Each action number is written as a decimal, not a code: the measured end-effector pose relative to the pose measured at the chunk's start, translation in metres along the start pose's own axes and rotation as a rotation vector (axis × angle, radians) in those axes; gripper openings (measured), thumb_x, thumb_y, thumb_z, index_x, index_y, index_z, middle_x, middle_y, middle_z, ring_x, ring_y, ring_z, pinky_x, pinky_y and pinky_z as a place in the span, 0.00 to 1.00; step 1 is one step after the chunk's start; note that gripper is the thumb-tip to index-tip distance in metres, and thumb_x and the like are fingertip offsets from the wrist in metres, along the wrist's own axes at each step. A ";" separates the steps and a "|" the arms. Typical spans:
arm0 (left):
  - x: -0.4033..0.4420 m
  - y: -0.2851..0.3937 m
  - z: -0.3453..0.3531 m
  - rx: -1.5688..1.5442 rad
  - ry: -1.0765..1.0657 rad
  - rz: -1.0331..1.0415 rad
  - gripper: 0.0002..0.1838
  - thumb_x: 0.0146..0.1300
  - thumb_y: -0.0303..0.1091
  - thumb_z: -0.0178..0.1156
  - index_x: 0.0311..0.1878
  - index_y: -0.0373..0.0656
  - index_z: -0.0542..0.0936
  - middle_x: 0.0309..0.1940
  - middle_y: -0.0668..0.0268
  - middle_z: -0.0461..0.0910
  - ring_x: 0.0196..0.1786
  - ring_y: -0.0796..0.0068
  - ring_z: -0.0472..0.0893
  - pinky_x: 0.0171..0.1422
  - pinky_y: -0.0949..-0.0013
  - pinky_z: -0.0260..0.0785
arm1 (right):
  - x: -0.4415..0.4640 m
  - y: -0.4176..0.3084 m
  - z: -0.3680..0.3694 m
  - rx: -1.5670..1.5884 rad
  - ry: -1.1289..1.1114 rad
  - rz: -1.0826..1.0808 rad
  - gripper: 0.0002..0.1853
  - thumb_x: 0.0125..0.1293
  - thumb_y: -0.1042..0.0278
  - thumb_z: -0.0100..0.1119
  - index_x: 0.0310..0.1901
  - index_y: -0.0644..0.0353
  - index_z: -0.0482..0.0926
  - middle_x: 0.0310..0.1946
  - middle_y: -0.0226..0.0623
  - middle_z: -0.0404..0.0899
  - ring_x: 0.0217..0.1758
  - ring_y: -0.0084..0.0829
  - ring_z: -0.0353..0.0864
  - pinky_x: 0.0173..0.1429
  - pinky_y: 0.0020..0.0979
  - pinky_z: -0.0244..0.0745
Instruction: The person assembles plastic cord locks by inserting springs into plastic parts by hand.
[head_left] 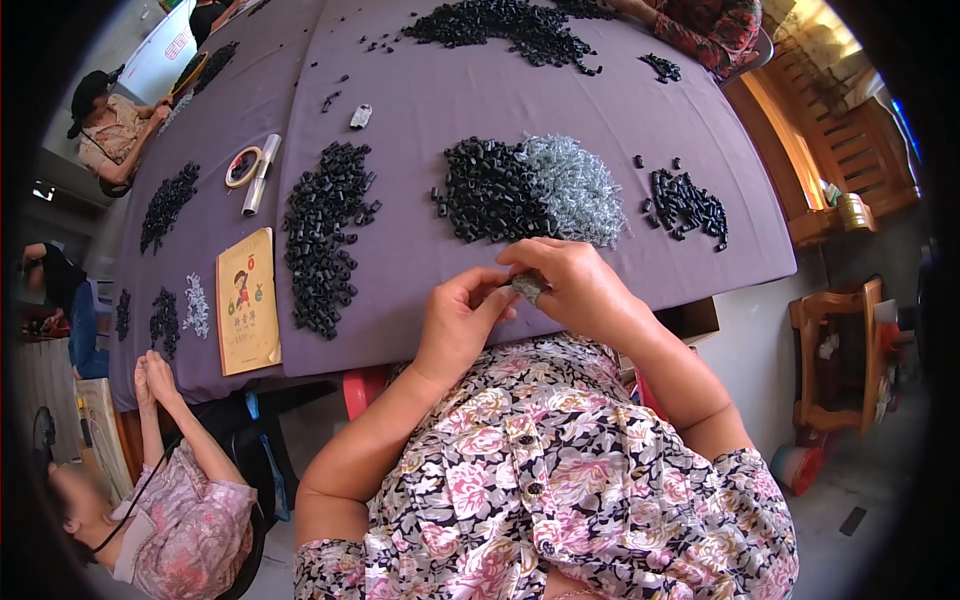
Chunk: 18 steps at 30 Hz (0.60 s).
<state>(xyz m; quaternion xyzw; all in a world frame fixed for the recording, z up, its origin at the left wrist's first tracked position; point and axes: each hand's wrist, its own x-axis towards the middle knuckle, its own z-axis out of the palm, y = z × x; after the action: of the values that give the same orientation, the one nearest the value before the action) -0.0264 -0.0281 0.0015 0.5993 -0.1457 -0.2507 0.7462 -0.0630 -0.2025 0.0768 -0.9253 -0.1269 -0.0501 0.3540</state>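
Observation:
My left hand (462,315) and my right hand (575,285) meet just over the near edge of the table, fingers pinched together. Between their fingertips sits a small dark piece (509,283), mostly hidden by the fingers. A grey wrap (528,289) shows on a digit of my right hand. Just beyond the hands lies a heap of short black tube-like plastic pieces (490,190), touching a heap of small clear parts (575,190). To the right is a smaller group of black pieces (688,208). A long black pile (325,240) stretches out on the left.
A yellow booklet (249,305), a tape roll (243,167) and a shiny rolled tube (262,175) lie left on the purple-grey tablecloth (400,120). Another person's hands (155,378) work at the lower left. More people sit around the far sides. A wooden chair (840,355) stands right.

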 end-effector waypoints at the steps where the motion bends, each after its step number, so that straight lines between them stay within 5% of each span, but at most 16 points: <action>1: 0.001 0.000 0.000 -0.017 -0.009 -0.014 0.09 0.71 0.27 0.63 0.50 0.33 0.83 0.36 0.66 0.86 0.35 0.82 0.83 0.42 0.77 0.76 | 0.000 -0.001 0.000 -0.015 -0.003 -0.011 0.21 0.53 0.86 0.62 0.51 0.66 0.81 0.41 0.47 0.85 0.45 0.44 0.88 0.49 0.37 0.83; 18: 0.003 -0.002 -0.001 -0.038 -0.057 -0.050 0.10 0.73 0.26 0.60 0.54 0.33 0.80 0.39 0.64 0.85 0.39 0.80 0.84 0.42 0.77 0.78 | 0.000 -0.014 -0.005 -0.017 -0.014 -0.008 0.22 0.51 0.87 0.60 0.51 0.65 0.81 0.40 0.48 0.85 0.45 0.49 0.87 0.49 0.40 0.82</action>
<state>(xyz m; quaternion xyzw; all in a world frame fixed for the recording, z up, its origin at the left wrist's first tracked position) -0.0235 -0.0291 -0.0006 0.5813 -0.1470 -0.2889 0.7464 -0.0673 -0.1957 0.0901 -0.9280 -0.1327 -0.0461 0.3450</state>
